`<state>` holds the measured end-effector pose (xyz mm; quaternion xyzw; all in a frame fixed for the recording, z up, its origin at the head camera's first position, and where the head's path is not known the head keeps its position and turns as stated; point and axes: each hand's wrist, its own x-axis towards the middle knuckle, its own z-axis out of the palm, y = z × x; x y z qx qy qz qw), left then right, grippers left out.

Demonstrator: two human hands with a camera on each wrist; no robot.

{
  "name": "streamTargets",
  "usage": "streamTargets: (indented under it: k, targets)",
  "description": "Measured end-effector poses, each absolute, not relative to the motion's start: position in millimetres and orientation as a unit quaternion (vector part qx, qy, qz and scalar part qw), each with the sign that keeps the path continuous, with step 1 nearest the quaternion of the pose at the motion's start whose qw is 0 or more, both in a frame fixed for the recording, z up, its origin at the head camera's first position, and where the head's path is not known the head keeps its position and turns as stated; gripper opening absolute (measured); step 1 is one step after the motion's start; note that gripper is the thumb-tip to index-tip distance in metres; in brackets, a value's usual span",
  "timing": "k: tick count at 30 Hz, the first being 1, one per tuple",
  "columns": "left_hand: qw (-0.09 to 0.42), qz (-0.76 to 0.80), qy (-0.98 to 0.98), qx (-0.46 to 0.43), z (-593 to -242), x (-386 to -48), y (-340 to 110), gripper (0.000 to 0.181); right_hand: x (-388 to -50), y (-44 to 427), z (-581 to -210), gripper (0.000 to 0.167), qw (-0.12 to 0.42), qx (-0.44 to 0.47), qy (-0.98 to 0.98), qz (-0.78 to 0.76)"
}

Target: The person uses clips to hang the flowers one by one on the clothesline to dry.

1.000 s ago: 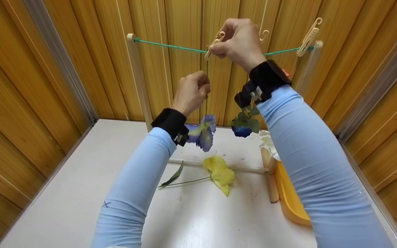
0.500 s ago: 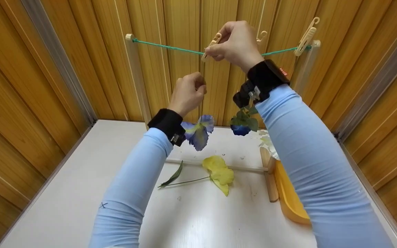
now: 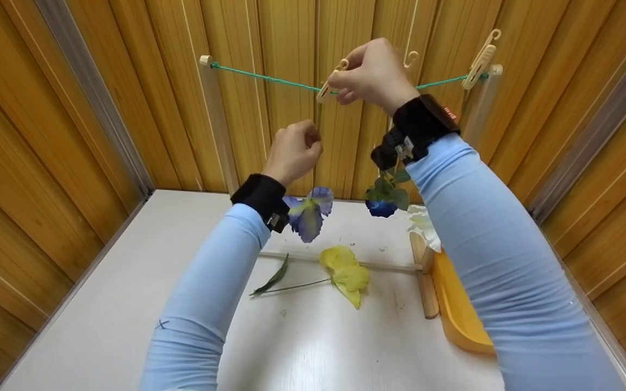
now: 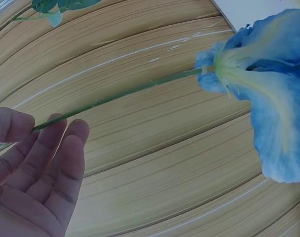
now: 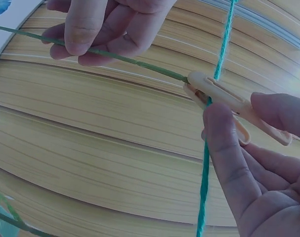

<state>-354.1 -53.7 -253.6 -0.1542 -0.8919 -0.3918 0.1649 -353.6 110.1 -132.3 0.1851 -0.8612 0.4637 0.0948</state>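
My left hand (image 3: 293, 149) pinches the thin green stem (image 4: 125, 94) of an artificial purple-blue iris (image 3: 308, 214), which hangs with its bloom down. Above it, my right hand (image 3: 375, 76) grips a beige clothespin (image 3: 324, 93) between thumb and fingers. The right wrist view has this clothespin (image 5: 221, 94) across the green cord (image 5: 204, 182), with the stem's end at its tip. Whether the clip bites the stem cannot be told. To the right, a blue flower with green leaves (image 3: 382, 201) hangs head down, its upper part hidden by my right wrist.
Wooden posts (image 3: 218, 125) carry the cord. A second clothespin (image 3: 477, 68) sits near the right post, and a hook tip (image 3: 412, 58) shows behind my right hand. On the white table lies a yellow flower (image 3: 345, 276). A white flower (image 3: 424, 227) and yellow tray (image 3: 457, 315) are at right.
My left hand has shifted slightly left and down with the iris. The right hand and clothespin have sunk a little, and the cord dips lower there.
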Motion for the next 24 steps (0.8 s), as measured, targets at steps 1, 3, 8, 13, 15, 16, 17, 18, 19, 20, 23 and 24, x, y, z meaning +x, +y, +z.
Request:
streamTargets:
  k: [1, 3, 8, 13, 15, 16, 17, 18, 19, 20, 23, 24]
  targets:
    - [0.163, -0.391, -0.893, -0.155, -254.2, -354.7, -53.8, 0.015, -353.8, 110.6, -132.6, 0.018, 0.093, 0.188, -0.861, 0.463]
    - [0.159, -0.389, -0.894, -0.155, -255.6, -355.7, -53.4, 0.015, -354.0, 112.4, -133.2, 0.020, 0.090, 0.193, -0.861, 0.462]
    - [0.158, -0.380, -0.896, -0.166, -258.3, -358.2, -52.9, 0.017, -353.4, 118.7, -132.8, 0.028, 0.083, 0.194, -0.868, 0.449]
    - [0.166, -0.376, -0.895, -0.173, -258.9, -358.2, -54.8, 0.018, -350.5, 127.7, -132.3, 0.038, 0.091, 0.193, -0.879, 0.426]
    - [0.166, -0.377, -0.894, -0.173, -259.5, -356.9, -57.2, 0.018, -347.5, 132.3, -132.5, 0.040, 0.102, 0.199, -0.879, 0.422]
    - [0.166, -0.378, -0.894, -0.174, -259.9, -355.8, -58.8, 0.018, -345.5, 134.7, -133.0, 0.040, 0.110, 0.207, -0.876, 0.422]
    - [0.166, -0.378, -0.894, -0.174, -260.3, -354.6, -60.6, 0.019, -343.2, 137.2, -133.6, 0.038, 0.120, 0.213, -0.874, 0.419]
    - [0.168, -0.377, -0.894, -0.175, -260.7, -353.5, -62.6, 0.019, -340.9, 139.7, -134.4, 0.036, 0.132, 0.220, -0.873, 0.414]
    - [0.172, -0.373, -0.894, -0.177, -261.1, -352.3, -64.8, 0.019, -338.1, 142.4, -135.7, 0.034, 0.144, 0.226, -0.873, 0.408]
    - [0.176, -0.368, -0.895, -0.178, -261.6, -351.0, -67.1, 0.019, -335.1, 144.9, -137.4, 0.033, 0.153, 0.230, -0.873, 0.402]
    - [0.190, -0.351, -0.899, -0.183, -263.6, -344.9, -73.5, 0.021, -324.7, 154.4, -147.1, 0.028, 0.180, 0.247, -0.875, 0.377]
    - [0.194, -0.342, -0.901, -0.184, -264.4, -342.5, -75.5, 0.022, -321.2, 157.9, -151.5, 0.027, 0.185, 0.251, -0.875, 0.370]
